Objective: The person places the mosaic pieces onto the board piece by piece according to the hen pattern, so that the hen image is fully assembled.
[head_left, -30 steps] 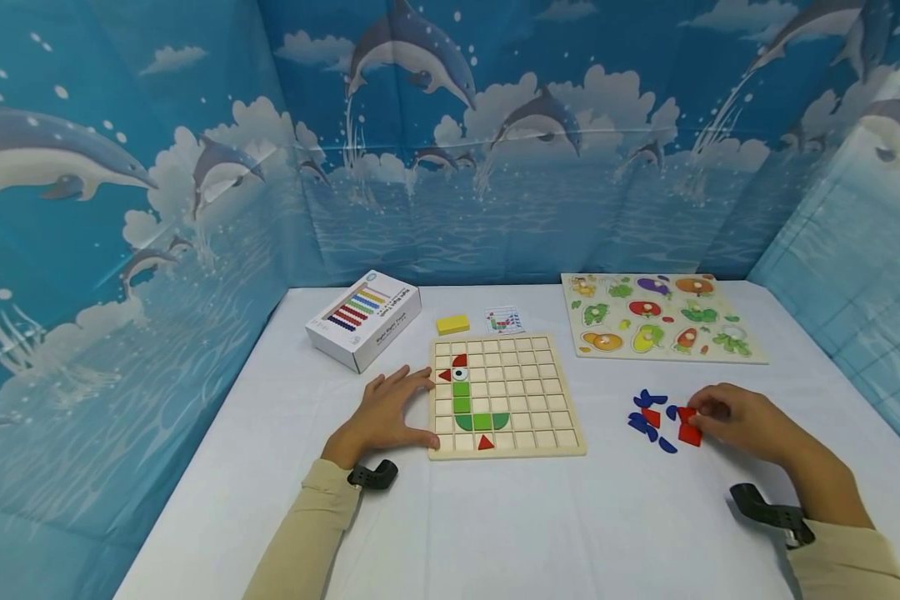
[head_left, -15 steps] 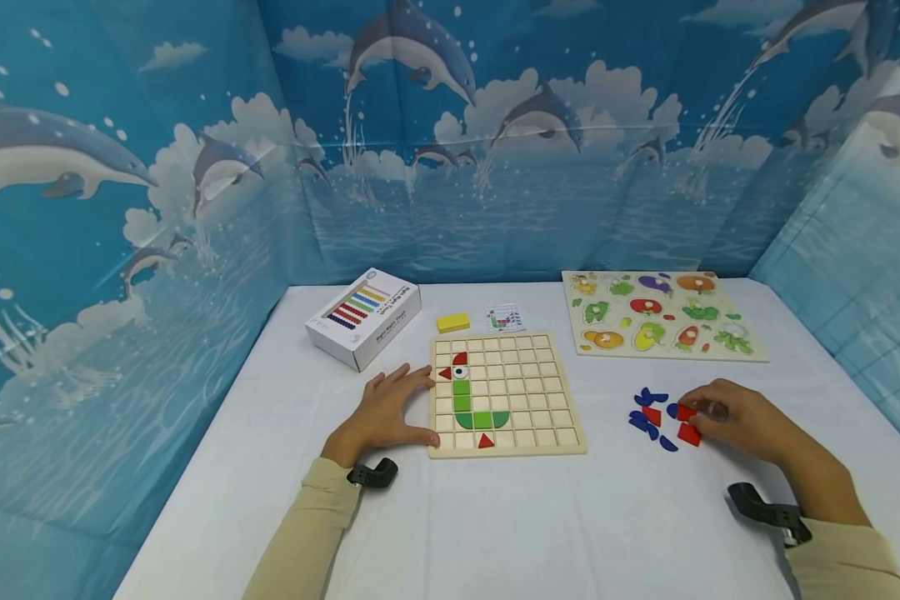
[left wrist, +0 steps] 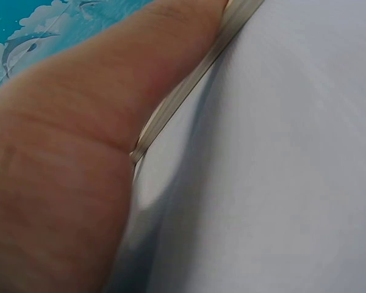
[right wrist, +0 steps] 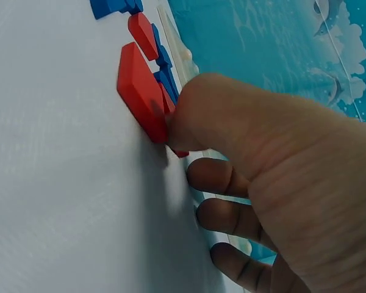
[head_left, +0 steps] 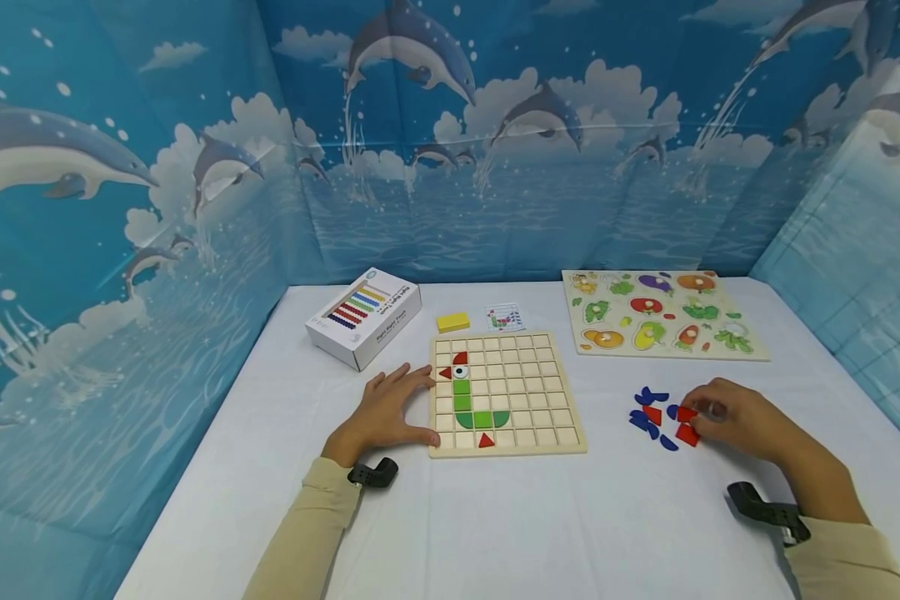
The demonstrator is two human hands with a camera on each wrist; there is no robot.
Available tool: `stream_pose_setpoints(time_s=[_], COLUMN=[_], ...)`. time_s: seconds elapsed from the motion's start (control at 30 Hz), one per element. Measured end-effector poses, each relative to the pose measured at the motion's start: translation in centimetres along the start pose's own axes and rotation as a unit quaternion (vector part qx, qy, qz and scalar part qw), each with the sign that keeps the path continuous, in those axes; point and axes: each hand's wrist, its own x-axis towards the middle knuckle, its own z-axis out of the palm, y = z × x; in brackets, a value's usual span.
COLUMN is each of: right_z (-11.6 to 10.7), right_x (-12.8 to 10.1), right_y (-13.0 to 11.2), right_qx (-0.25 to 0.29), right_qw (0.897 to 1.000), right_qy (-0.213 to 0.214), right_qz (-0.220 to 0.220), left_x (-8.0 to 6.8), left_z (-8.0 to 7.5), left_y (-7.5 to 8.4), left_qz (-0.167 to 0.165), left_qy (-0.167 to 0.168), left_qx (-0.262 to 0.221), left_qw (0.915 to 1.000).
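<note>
A wooden grid board (head_left: 525, 400) lies mid-table with red, green and white pieces set in its left part, including a red triangle (head_left: 486, 441) near the front. My left hand (head_left: 378, 412) rests spread along its left edge, thumb at the near corner; the thumb (left wrist: 140, 61) also shows against the board's side in the left wrist view. My right hand (head_left: 738, 421) pinches at a red piece (head_left: 686, 413) between thumb and index finger. A red square block (head_left: 687, 435) lies beside the thumb tip. In the right wrist view, the thumb (right wrist: 201, 116) hides the index finger.
Several blue pieces (head_left: 643, 419) and another red piece (head_left: 652, 415) lie left of my right hand. Farther back are a white box (head_left: 363, 321), a yellow block (head_left: 452, 322), a pattern card (head_left: 504, 317) and a vegetable puzzle board (head_left: 660, 317). A dolphin-print curtain (head_left: 450, 208) surrounds the table.
The two red pieces at my right hand, overlapping a second ago, now show a gap between them. My right hand has shifted slightly. The left hand and board stay put.
</note>
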Motion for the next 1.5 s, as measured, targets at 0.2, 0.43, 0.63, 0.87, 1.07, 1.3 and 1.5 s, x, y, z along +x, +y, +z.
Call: stream_pose_setpoints(time_s=[0.2, 0.43, 0.63, 0.87, 1.07, 1.3, 1.5], right_z=[0.06, 0.05, -0.16, -0.01, 0.05, 0.18, 0.17], right_x=[0.03, 0.04, -0.11, -0.04, -0.12, -0.12, 0.08], right_y=[-0.29, -0.69, -0.68, -0.64, -0.62, -0.45, -0.51], right_qx=[0.019, 0.017, 0.029, 0.034, 0.033, 0.025, 0.027], right_qw=[1.0, 1.0, 0.999, 0.998, 0.998, 0.998, 0.998], right_qy=[-0.013, -0.012, -0.019, -0.023, -0.02, -0.015, -0.011], right_qz=[0.01, 0.021, 0.033, 0.044, 0.051, 0.06, 0.053], left_x=[0.07, 0.13, 0.08, -0.05, 0.02, 0.04, 0.07], left_z=[0.02, 0.03, -0.15, -0.17, 0.01, 0.0, 0.0], left_y=[-0.06, -0.12, 0.04, 0.17, 0.04, 0.05, 0.02], left_qz=[-0.003, -0.002, -0.003, -0.005, -0.002, 0.001, 0.001], left_qy=[0.001, 0.003, 0.002, 0.0, 0.003, 0.002, 0.0], left_qx=[-0.001, 0.0, -0.006, -0.006, -0.004, -0.002, -0.001], left_qw=[1.0, 1.0, 1.0, 1.0, 1.0, 1.0, 1.0])
